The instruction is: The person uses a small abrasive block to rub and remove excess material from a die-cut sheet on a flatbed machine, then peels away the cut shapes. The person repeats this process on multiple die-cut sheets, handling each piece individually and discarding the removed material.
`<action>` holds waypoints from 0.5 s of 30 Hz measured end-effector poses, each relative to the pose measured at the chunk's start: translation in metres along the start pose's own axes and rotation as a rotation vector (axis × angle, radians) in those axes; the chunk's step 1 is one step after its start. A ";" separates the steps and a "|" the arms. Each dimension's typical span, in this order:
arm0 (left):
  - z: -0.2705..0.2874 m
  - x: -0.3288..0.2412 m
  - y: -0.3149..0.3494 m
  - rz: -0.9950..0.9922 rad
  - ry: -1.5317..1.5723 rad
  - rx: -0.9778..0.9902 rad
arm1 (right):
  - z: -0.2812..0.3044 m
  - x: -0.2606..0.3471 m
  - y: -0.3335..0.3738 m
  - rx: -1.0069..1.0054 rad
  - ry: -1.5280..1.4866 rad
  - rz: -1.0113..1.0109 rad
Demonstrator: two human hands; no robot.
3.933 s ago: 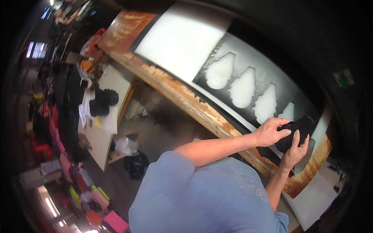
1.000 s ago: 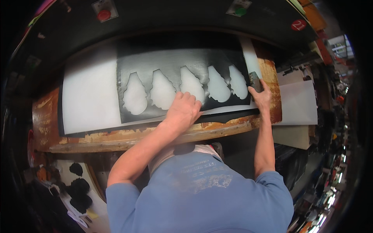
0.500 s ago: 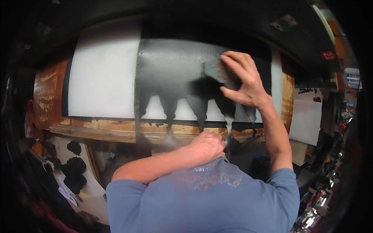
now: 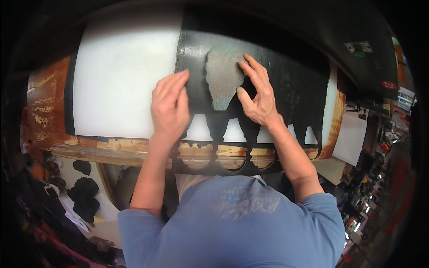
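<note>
A grey-green metal cutting die (image 4: 223, 73), broad at the far end and narrow at the near end, lies on a black sheet (image 4: 286, 85). My right hand (image 4: 259, 96) holds the die's right edge, with fingertips and thumb bent against it. To the left of the die, my left hand (image 4: 170, 105) is over the sheet's left border, slightly blurred. It holds nothing; its fingers are stretched and the thumb stands apart. Along its near side the sheet has a row of shaped cut-outs, and its holed strip hangs over the table's front edge.
A white board (image 4: 125, 85) lies under the sheet and shows at left. A worn wooden rail (image 4: 103, 153) runs along the front. Overhead hangs a dark machine part with a green button (image 4: 359, 52). Black scraps (image 4: 85, 198) lie on a lower surface at left.
The die has moved left and now lies flat on the sheet, after being tilted in my right hand. My left hand has left the front edge and moved forward and left.
</note>
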State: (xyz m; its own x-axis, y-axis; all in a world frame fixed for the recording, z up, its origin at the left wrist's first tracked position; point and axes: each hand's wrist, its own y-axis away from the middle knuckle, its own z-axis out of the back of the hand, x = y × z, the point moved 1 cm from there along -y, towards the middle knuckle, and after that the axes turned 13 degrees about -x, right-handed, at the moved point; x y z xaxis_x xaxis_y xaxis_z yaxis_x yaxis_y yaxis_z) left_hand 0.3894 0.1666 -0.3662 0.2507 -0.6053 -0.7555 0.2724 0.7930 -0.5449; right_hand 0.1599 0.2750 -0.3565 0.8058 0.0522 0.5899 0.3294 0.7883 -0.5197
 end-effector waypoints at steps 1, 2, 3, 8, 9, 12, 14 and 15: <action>-0.003 0.002 0.003 -0.006 -0.065 0.036 | -0.003 -0.001 0.004 -0.026 -0.043 -0.057; -0.009 0.002 0.006 -0.032 -0.125 0.063 | -0.006 -0.003 0.006 -0.052 -0.086 -0.092; -0.011 0.001 0.008 -0.077 -0.179 0.086 | -0.008 -0.005 0.007 -0.076 -0.126 -0.144; -0.008 -0.001 0.011 -0.143 -0.161 0.151 | -0.010 -0.008 0.002 -0.102 -0.171 -0.051; -0.007 0.000 0.011 -0.130 -0.133 0.147 | -0.010 -0.009 0.002 -0.098 -0.185 -0.074; -0.006 0.007 0.013 -0.088 -0.056 0.114 | -0.011 -0.010 0.001 -0.084 -0.219 -0.092; -0.004 0.012 0.014 -0.059 -0.007 0.100 | -0.012 -0.012 0.001 -0.075 -0.246 -0.080; -0.002 0.015 0.014 -0.044 0.018 0.098 | -0.013 -0.012 0.001 -0.063 -0.250 -0.067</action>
State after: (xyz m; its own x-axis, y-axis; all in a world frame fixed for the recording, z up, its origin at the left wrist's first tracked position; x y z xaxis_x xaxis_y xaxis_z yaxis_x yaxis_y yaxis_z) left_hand 0.3950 0.1689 -0.3861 0.2201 -0.6376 -0.7383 0.3730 0.7543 -0.5403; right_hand 0.1568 0.2673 -0.3724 0.6368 0.1571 0.7548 0.4142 0.7560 -0.5068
